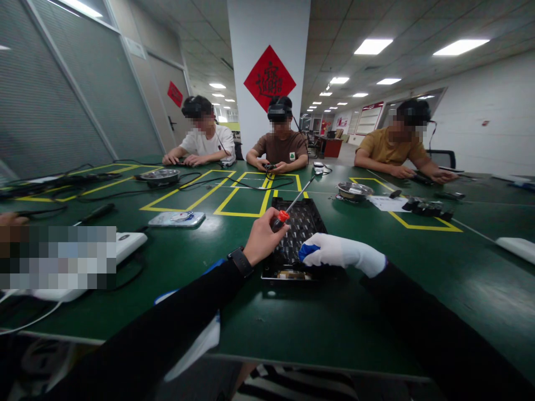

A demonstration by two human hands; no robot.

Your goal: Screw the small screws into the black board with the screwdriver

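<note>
My bare left hand, with a dark watch on its wrist, is closed around a screwdriver with a red and black handle. Its long metal shaft points up and away to the right, above the table. In front of me lies a black rectangular case with a studded-looking inside and a brownish part at its near end. My right hand wears a white glove with blue fingertips. Its curled fingers rest at the case's right side; what they grip, if anything, is hidden. Another blue-and-white glove lies partly under my left sleeve.
A phone and a white power strip lie on the left. Metal bowls stand farther back, with paper and black parts to the right. Cables cross the yellow-taped table. Three people sit opposite; another person's hand shows at far left.
</note>
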